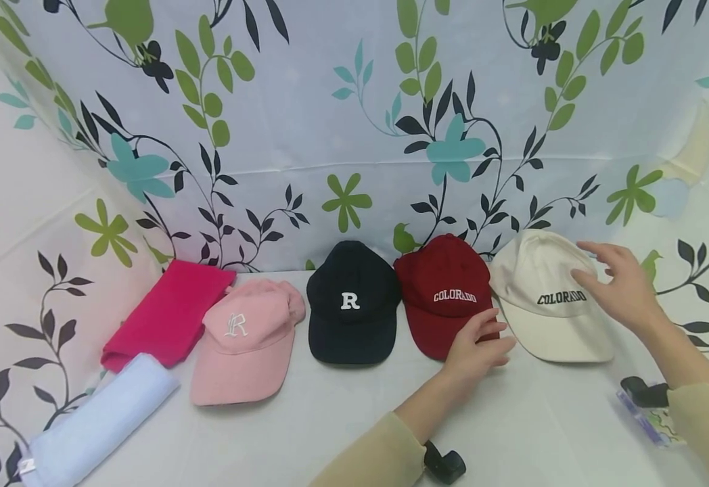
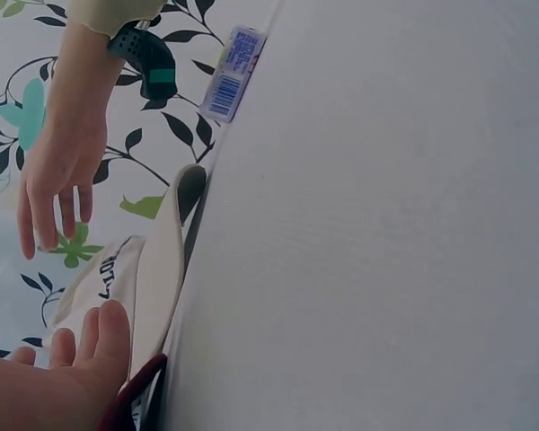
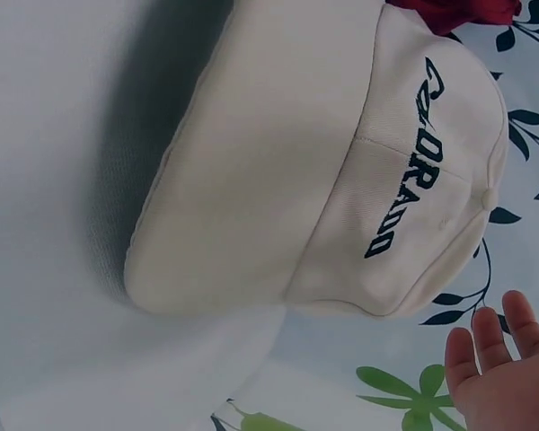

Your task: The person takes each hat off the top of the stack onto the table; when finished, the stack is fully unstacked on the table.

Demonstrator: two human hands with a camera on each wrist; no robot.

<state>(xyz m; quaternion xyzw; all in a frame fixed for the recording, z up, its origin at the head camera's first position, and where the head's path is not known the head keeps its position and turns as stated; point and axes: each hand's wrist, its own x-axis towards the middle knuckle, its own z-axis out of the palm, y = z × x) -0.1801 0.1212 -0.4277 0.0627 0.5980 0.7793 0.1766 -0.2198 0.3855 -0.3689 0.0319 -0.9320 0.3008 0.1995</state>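
Observation:
A cream baseball cap (image 1: 525,325) lettered COLORADO lies at the right end of a row of caps. Beside its crown is my right hand (image 1: 625,284), fingers spread and nothing held; in the right wrist view the fingers (image 3: 490,346) show apart from the cap. To its left sits a dark red cap (image 1: 446,270), also lettered COLORADO. My left hand (image 1: 473,348) hovers at the right edge of the red cap's brim, overlapping it in the head view, its fingers relaxed around nothing. The left wrist view shows both hands near the cream cap (image 2: 153,278).
Left of these lie a black cap (image 1: 351,338) and a pink cap (image 1: 245,365). A folded bright pink cloth (image 1: 166,311) and a rolled light blue cloth (image 1: 101,419) are at far left. A small purple-edged packet (image 2: 234,76) lies at right. Leaf-patterned fabric (image 1: 306,122) hangs behind.

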